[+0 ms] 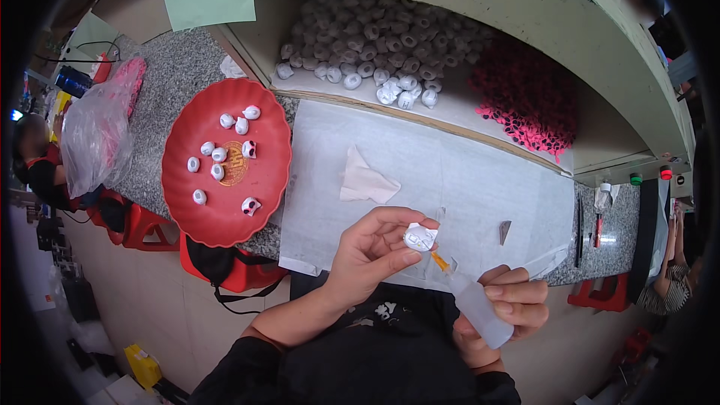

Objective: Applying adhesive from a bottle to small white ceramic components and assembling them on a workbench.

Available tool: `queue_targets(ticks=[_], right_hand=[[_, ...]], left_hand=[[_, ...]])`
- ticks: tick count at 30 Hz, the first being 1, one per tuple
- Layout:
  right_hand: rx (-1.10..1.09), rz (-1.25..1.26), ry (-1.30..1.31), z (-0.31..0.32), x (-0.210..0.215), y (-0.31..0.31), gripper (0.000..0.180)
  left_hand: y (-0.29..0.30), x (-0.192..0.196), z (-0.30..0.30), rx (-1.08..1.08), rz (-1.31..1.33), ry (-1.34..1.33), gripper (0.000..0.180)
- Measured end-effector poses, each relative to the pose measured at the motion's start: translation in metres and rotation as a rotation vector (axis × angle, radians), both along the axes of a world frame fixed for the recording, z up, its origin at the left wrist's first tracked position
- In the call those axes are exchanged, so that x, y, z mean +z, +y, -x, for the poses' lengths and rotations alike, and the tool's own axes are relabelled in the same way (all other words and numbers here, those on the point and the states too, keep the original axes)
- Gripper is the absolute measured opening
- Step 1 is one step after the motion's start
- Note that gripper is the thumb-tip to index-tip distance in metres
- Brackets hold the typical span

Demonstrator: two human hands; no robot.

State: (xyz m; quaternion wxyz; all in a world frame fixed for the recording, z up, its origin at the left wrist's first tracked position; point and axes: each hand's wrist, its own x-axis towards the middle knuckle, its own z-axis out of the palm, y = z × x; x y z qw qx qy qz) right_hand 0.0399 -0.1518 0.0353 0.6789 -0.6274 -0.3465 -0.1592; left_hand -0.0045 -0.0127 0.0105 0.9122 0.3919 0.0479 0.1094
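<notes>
Here, left hand (373, 253) pinches roundish white piece (420, 238); right hand (519, 301) grips translucent plastic bottle (475, 304).

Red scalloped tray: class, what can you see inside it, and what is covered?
The red tray holds ten small white round pieces, two showing dark-and-pink patches. A gold emblem shows partly on its floor; the surface directly beneath the pieces is hidden.

Couldn't confirm contact btwn orange tip (440, 261) & wht ball (421, 238). Couldn't see underside of ball in L hand (379, 249). Saw R hand (519, 298) only in pt, w/ palm mostly behind bottle (480, 310). Couldn't count dim rear balls (375, 30) or shadowed pink pcs (529, 97). Lost blk sleeves (234, 371) at lower edge. Got co-worker (667, 294) at far R only blurred, cut by dark rim.
</notes>
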Motion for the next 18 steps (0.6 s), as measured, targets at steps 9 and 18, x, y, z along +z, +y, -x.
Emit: queue_targets(ticks=[9,18], right_hand=[[0.002,-0.047,0.023,0.0005,0.0005,0.0013,0.043],[-0.028,-0.034,-0.004,-0.0018,0.0001,0.0024,0.042]], left_hand=[[0.0001,0.0003,-0.0007,0.012,-0.016,-0.004,0.036],[0.0003,-0.0019,0.0003,0.028,-0.225,-0.126,0.034]])
